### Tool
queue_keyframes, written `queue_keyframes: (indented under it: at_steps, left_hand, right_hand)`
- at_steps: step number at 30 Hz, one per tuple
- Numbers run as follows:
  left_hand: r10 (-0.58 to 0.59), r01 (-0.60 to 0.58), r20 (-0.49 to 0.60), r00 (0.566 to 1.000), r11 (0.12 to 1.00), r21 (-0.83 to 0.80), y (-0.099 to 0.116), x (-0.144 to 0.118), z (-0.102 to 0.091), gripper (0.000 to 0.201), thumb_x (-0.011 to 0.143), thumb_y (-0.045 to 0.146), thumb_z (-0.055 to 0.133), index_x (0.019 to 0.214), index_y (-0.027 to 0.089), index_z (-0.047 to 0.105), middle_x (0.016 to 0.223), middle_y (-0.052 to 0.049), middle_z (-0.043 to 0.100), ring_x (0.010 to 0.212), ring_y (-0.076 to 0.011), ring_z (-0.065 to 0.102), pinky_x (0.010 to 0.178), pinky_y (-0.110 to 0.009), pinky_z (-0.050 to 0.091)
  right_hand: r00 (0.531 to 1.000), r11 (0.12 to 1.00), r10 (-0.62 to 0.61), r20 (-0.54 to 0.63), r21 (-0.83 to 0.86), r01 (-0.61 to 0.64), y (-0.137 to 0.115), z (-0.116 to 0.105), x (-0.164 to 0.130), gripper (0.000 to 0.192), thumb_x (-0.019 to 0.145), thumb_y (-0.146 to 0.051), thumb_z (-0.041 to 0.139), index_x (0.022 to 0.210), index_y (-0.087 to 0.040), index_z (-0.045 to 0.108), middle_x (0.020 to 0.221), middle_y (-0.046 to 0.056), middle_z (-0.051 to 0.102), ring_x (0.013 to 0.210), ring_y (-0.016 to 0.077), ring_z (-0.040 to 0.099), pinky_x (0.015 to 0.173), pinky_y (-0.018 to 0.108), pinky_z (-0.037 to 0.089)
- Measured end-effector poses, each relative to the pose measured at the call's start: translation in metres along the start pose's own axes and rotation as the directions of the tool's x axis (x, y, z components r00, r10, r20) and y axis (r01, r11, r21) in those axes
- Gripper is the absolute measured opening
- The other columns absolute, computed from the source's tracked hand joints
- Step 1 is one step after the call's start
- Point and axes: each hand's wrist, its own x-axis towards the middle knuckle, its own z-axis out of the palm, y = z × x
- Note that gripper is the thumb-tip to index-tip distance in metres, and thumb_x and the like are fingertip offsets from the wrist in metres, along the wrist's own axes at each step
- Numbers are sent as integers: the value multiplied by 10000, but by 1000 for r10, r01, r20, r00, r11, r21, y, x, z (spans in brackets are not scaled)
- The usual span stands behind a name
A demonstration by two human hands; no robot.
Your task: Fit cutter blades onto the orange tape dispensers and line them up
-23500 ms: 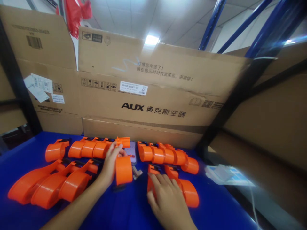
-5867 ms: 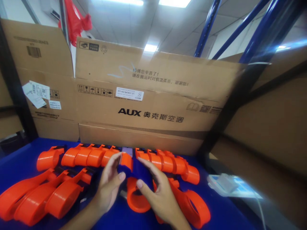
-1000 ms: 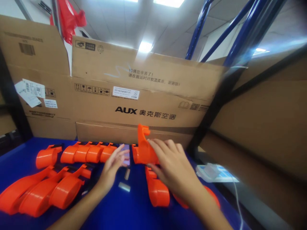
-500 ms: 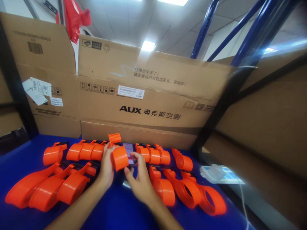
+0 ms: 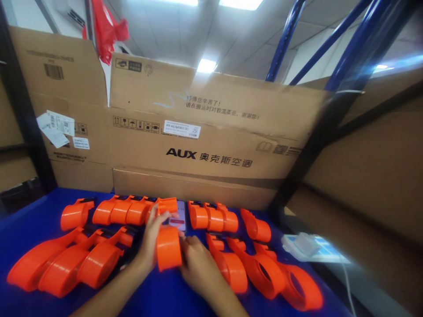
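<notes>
My left hand (image 5: 150, 240) is closed round an orange plastic ring-shaped part (image 5: 169, 248), gripping its narrow neck between the wide band below and the ribbed end (image 5: 167, 205) above. Against the right edge of the band, my right hand (image 5: 196, 257) has its fingers curled in. Whatever those fingers pinch is hidden behind the knuckles. Just behind the part lies a phone (image 5: 178, 215) with a lit screen, partly covered by my left fingers. More orange parts of the same kind, such as one near my left forearm (image 5: 101, 264) and one by my right hand (image 5: 235, 273), flank both hands.
Orange parts stand in rows on the blue table surface (image 5: 148, 295), left and right. A cardboard panel (image 5: 211, 145) rises behind them. Dark metal posts (image 5: 297, 163) frame the sides. At the right sits a white power strip (image 5: 313, 246) with a cable.
My left hand has turned and lowered the orange part slightly. My right hand, formerly spread beside it, has come up to the band's right edge with fingers curled.
</notes>
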Motion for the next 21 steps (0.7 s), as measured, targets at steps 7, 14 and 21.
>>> queue_keyframes:
  at_steps: [7, 14, 21]
  left_hand:
    - [-57, 52, 101, 993, 997, 56, -2, -4, 3, 413, 759, 501, 747, 968, 219, 530, 800, -17, 721, 509, -170, 698, 449, -225, 514]
    - [-55, 36, 167, 984, 993, 116, -4, -13, 8, 418, 783, 504, 730, 1015, 208, 545, 688, 0, 701, 441, -138, 646, 448, -212, 506]
    - [-28, -10, 172, 985, 976, 217, -5, -18, 8, 404, 828, 509, 684, 1039, 184, 570, 657, -32, 712, 455, -139, 653, 439, -178, 440]
  right_hand:
    - [945, 869, 154, -289, 496, 10, 5, -10, 9, 164, 973, -296, 464, 930, -213, 599, 711, -3, 641, 622, 159, 606, 580, 239, 443]
    - [815, 549, 375, -441, 815, 188, 0, -27, 10, 322, 918, -453, 614, 1092, -184, 639, 753, 4, 630, 458, 91, 468, 411, 215, 384]
    - [813, 543, 387, -435, 820, 180, 0, -36, 9, 318, 883, -434, 668, 1095, -199, 695, 860, 43, 703, 445, 76, 450, 397, 223, 384]
